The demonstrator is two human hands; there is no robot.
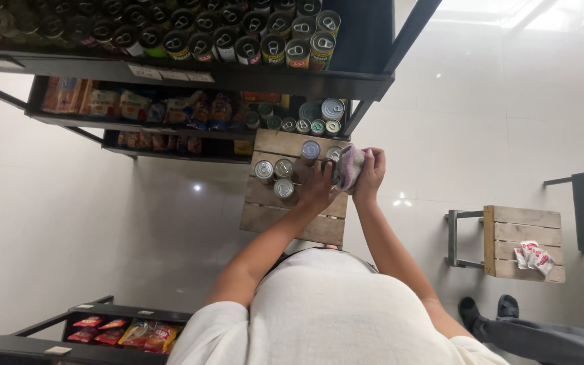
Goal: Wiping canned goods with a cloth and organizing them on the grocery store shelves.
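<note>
the person looks straight down over a pale shirt at both arms, stretched out to a low wooden crate standing on the white tiled floor in front of a black metal shelving unit. the left hand is curled around something on the crate's top, apparently a tin can, though the hand covers most of it and the grasp cannot be told for sure. the right hand is closed on a crumpled greyish-purple cloth, pressing it against the spot where the left hand holds, at the crate's far right corner.

just left of the hands, a few silver-topped cans with pull-ring lids stand upright on the crate, close together, and one more can stands nearer the shelf. the top shelf carries dense rows of similar cans seen from above, the lower one holds coloured packets and a short row of smaller cans.

well off to the right a second wooden crate rests on a dark metal frame, with a few small red-and-white sachets lying on it. another person's dark sandalled feet and grey trouser leg show at the lower right. at the lower left a low black rack holds red snack packets.
</note>
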